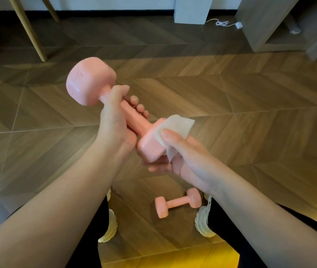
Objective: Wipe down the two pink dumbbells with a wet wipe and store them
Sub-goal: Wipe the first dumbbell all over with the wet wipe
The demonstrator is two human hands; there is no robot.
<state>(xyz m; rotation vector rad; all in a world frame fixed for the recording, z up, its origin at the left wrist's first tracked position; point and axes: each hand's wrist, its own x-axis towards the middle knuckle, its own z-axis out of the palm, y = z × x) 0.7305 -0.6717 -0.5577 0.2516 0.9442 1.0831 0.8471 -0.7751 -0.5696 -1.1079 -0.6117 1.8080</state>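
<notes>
My left hand (115, 120) grips the handle of a pink dumbbell (90, 82), held in the air and tilted, with one head up at the left and the other down near the middle. My right hand (184, 157) holds a white wet wipe (177, 128) wrapped over that lower head; the thumb presses the wipe on top and the fingers curl underneath. A second pink dumbbell (178, 203) lies on the floor between my feet.
A wood-pattern herringbone floor (250, 105) stretches ahead. Pale wooden furniture legs (28, 29) stand at the far left. A grey cabinet with an open shelf (281, 26) stands at the far right, a white cable (223, 23) lying beside it. My light shoes (204, 221) flank the floor dumbbell.
</notes>
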